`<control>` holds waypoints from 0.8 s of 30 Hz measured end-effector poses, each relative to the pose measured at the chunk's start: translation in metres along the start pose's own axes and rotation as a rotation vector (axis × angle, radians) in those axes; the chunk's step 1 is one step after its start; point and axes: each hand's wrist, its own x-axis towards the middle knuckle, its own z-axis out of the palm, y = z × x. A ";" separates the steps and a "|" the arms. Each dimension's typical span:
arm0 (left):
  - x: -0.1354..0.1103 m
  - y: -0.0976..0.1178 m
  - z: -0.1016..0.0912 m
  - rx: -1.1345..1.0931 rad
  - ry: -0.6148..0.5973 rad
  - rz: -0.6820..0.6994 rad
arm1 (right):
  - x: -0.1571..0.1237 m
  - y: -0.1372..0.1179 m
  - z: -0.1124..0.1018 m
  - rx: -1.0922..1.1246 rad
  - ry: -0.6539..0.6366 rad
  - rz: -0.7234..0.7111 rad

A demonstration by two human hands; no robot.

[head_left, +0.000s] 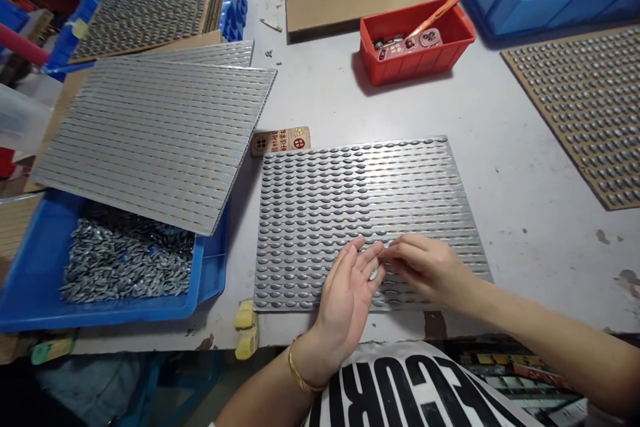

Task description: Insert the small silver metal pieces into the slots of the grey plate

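Grey metal, row on row

Far left, a blue plastic crate (pixel 60 47) carries a board studded with oval metal pieces. Nearer, a second blue crate (pixel 100 315) holds a loose heap of the same pieces (pixel 127 260), with a ribbed metal sheet (pixel 155 140) tilted across its edge. Right of that, yellow sponge blocks (pixel 246 330) sit at the near edge of the desk (pixel 525 227), and a ribbed metal plate (pixel 350 197) lies flat, its rows filled with pieces. Over its near part, the left hand (pixel 345 300), wearing a gold bangle (pixel 300 377), is open, fingers spread. The right hand (pixel 425 268) curls inward, its fingertips at a small bright piece (pixel 373 273) between both hands; whether this grip has closed on it, I cannot tell. Farther right, a red tub (pixel 420 60) holds an orange-handled tool (pixel 445 7), and a cardboard board (pixel 580 113) of seated pieces lies at the far right.
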 end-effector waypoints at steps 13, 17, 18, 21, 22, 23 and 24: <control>0.000 0.005 -0.008 -0.036 0.075 0.025 | 0.021 0.052 0.006 -0.463 0.005 -0.283; 0.001 0.006 -0.010 -0.034 0.068 0.033 | 0.022 0.051 0.002 -0.473 -0.039 -0.279; 0.001 0.007 -0.010 -0.033 0.069 0.034 | 0.022 0.052 0.001 -0.464 -0.039 -0.270; 0.001 0.007 -0.010 -0.034 0.067 0.028 | 0.022 0.054 -0.001 -0.406 -0.028 -0.234; 0.001 0.008 -0.009 -0.035 0.063 0.027 | 0.022 0.053 -0.002 -0.375 -0.016 -0.220; 0.002 0.008 -0.009 -0.036 0.055 0.026 | 0.022 0.050 -0.003 -0.338 -0.001 -0.206; 0.002 0.008 -0.008 -0.037 0.045 0.025 | 0.022 0.045 -0.004 -0.296 0.014 -0.195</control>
